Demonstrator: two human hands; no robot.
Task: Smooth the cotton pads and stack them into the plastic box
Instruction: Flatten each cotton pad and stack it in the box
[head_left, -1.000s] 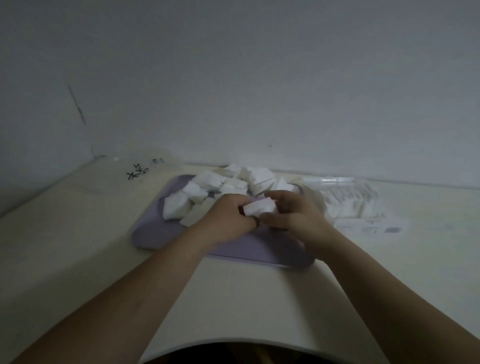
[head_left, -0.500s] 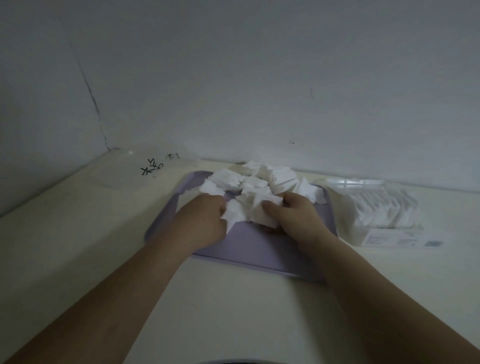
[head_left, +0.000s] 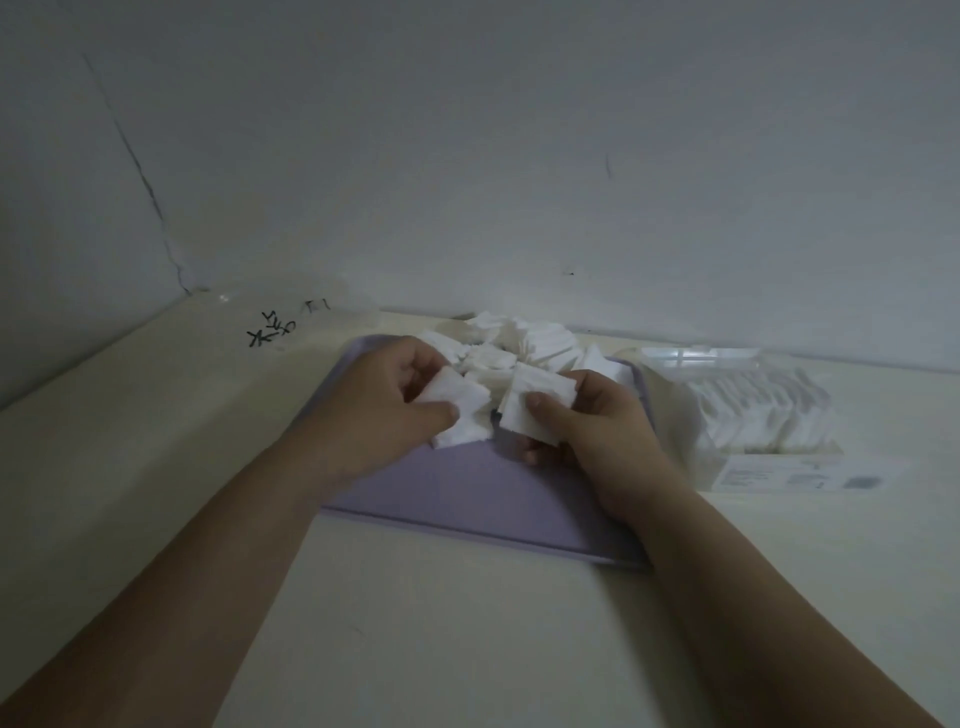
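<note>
While the left hand (head_left: 384, 410) pinches one white cotton pad (head_left: 460, 410) between thumb and fingers, the right hand (head_left: 592, 436) grips a second pad (head_left: 537, 408) the same way, both held over the lilac tray (head_left: 467, 488). More loose pads (head_left: 524, 345) lie heaped at the tray's far end, and the clear plastic box (head_left: 753, 410), with pads standing in a row inside, sits just right of the tray on the pale table (head_left: 415, 623).

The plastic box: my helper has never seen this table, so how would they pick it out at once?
Find the purple tray in the middle of the pale table. Directly to its right, near the wall, stands the plastic box. It is clear, with white pads lined up in a neat row inside, unlike the loose heap on the tray.
</note>
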